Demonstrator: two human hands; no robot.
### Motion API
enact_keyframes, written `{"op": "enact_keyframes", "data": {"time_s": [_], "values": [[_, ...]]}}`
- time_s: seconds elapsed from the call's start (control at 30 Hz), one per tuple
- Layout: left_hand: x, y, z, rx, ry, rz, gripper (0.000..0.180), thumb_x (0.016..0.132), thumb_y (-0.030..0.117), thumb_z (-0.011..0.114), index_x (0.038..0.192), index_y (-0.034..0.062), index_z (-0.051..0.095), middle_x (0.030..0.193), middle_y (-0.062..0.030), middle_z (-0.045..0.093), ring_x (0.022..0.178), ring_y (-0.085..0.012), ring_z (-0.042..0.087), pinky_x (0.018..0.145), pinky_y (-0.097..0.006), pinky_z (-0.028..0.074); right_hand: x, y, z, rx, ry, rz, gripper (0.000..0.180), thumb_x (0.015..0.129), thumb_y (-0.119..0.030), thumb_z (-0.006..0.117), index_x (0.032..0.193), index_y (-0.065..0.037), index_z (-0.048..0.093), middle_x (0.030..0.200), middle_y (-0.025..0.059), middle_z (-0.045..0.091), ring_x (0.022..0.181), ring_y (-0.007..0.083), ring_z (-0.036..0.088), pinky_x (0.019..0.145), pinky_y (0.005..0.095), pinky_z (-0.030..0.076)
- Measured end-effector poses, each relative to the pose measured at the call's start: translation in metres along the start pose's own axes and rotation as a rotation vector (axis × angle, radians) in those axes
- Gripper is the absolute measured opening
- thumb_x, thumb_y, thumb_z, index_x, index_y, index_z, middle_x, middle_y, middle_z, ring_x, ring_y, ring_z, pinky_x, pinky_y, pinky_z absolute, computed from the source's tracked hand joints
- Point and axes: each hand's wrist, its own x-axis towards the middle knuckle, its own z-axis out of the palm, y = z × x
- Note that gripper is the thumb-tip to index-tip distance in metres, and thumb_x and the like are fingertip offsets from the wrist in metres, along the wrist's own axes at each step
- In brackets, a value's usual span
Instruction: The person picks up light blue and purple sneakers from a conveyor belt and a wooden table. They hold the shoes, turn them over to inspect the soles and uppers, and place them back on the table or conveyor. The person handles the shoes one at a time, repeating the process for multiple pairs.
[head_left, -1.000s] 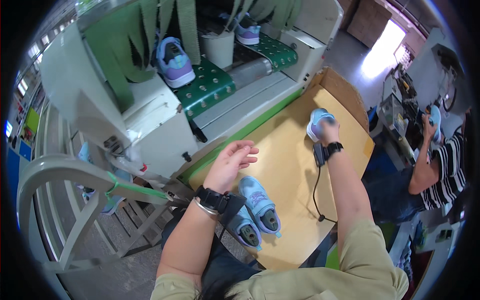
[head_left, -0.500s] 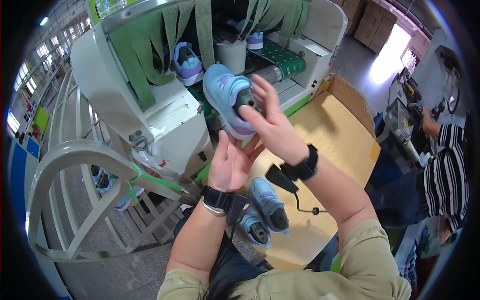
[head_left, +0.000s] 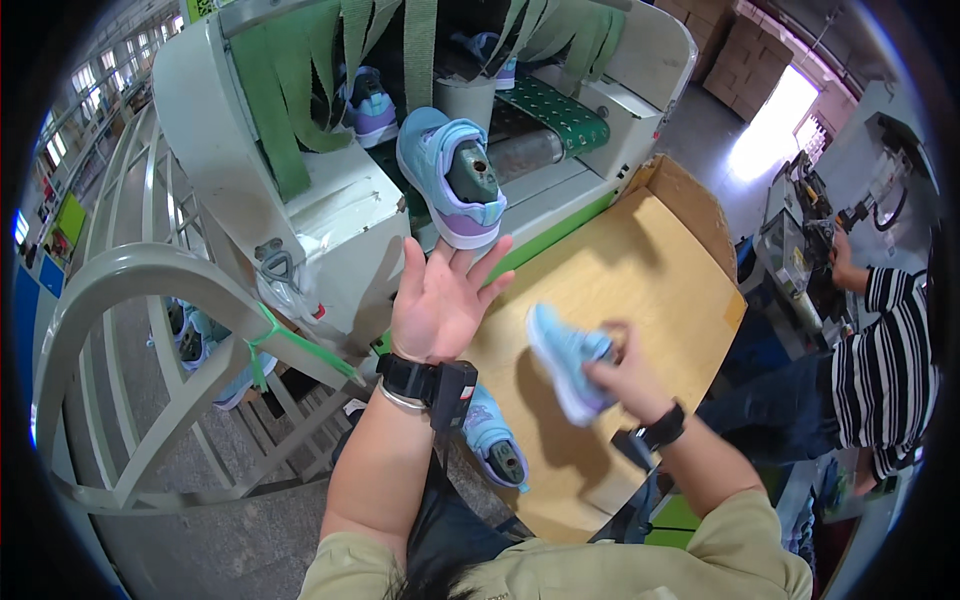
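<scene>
A grey machine point(head_left: 300, 200) with green strips is standing beyond the cardboard worktop point(head_left: 640, 290). The left hand point(head_left: 440, 300) is spreading open, fingertips touching the sole of a blue shoe point(head_left: 452, 185) past the worktop's far edge. The right hand point(head_left: 620, 375) is gripping a second blue shoe point(head_left: 562, 360) over the worktop's middle.

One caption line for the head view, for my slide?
Left hand open under a blue shoe; right hand holds another above cardboard.
</scene>
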Motion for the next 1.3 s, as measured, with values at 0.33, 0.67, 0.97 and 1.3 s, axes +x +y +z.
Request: {"op": "enact_keyframes", "data": {"time_s": [0.33,0.67,0.97,1.3], "values": [[0.006,0.002,-0.002,0.007,-0.053,-0.006,0.087,0.099,0.073,0.036,0.161,0.0134,0.023,0.164,-0.0033,0.034,0.148,-0.0343,0.033,0.115,-0.05,0.028,0.261,-0.209,-0.04,-0.748,0.32,-0.79,0.074,0.085,-0.025,0.078,0.149,-0.01,0.043,0.116,0.0266,0.066,0.116,0.0332,0.063,0.1,0.0388,0.048],[-0.004,-0.002,-0.011,0.03,-0.055,-0.047,0.069,0.104,0.058,0.042,0.157,0.0142,0.036,0.165,-0.0164,0.028,0.143,-0.0375,0.042,0.115,-0.051,0.034,0.205,-0.025,0.01,-0.838,0.272,-1.002,0.074,0.088,-0.019,0.073,0.151,-0.005,0.038,0.146,0.0271,0.046,0.136,0.0431,0.043,0.115,0.0485,0.035],[-0.011,-0.036,-0.015,0.237,0.317,-0.292,0.053,0.106,0.044,0.046,0.143,0.0052,0.049,0.141,-0.018,0.059,0.124,-0.0303,0.06,0.106,-0.042,0.044,0.013,0.109,-0.01,-1.148,-0.196,-0.485,0.059,0.092,-0.034,0.067,0.142,-0.007,0.052,0.146,0.0249,0.05,0.137,0.045,0.045,0.114,0.0484,0.038],[-0.001,-0.05,-0.016,0.357,0.269,-0.37,0.048,0.106,0.039,0.047,0.143,0.008,0.051,0.138,-0.0172,0.061,0.124,-0.0278,0.06,0.108,-0.04,0.041,0.195,0.092,-0.057,-1.124,0.423,-0.6,0.098,0.073,-0.034,0.087,0.15,-0.002,0.035,0.155,0.0297,0.035,0.143,0.046,0.037,0.117,0.0482,0.035]]}}
